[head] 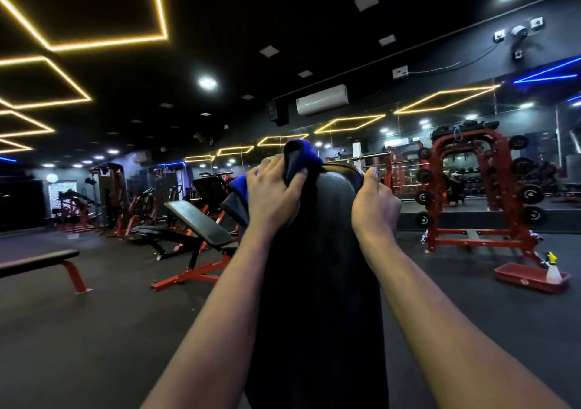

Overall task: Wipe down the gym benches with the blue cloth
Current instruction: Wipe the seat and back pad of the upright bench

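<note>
Head view: the long black padded bench back (pixel 317 282) runs lengthwise away from the viewer — at its far end the left hand (pixel 273 194) clutches the bunched blue cloth (pixel 306 153), the right hand (pixel 374 207) curls over the opposite edge.

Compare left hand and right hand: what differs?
The left hand grips the blue cloth; the right hand holds no cloth, gripping the bare edge of the bench pad. The left hand is on the pad's left side, the right hand on its right. Both curl near the pad's top.
</note>
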{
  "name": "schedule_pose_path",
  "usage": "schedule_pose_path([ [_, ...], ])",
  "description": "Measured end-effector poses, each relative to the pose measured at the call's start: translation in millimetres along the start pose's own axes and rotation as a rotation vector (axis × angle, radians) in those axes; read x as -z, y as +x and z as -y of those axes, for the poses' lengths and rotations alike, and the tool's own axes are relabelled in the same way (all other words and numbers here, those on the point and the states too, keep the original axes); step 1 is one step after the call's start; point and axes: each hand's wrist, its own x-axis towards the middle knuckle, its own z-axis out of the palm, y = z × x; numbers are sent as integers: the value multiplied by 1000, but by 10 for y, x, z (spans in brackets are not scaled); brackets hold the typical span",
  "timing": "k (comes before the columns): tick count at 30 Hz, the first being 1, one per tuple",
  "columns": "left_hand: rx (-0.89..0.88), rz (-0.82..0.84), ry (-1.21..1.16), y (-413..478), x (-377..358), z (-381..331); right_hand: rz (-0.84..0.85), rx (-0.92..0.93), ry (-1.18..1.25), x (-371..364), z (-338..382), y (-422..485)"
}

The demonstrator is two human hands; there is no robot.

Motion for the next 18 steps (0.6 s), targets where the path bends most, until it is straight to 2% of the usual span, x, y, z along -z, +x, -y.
schedule_pose_path([
  [2, 131, -5, 7, 62, 57, 212, 2, 1, 16, 6, 2, -4],
  [6, 627, -68, -109, 1, 122, 383, -12, 16, 19, 6, -17, -24],
  [8, 758, -58, -134, -125, 130, 417, -14, 15, -6, -18, -35, -18],
  [10, 830, -72, -149, -281, 146, 435, -22, 11, -18, -53, -58, -15],
  [15, 879, -48, -121, -667, 163, 446, -37, -5, -36, -35, -27, -27],
  [18, 827, -44, -75, -548, 173, 429, -36, -1, -43, -18, -27, -33],
])
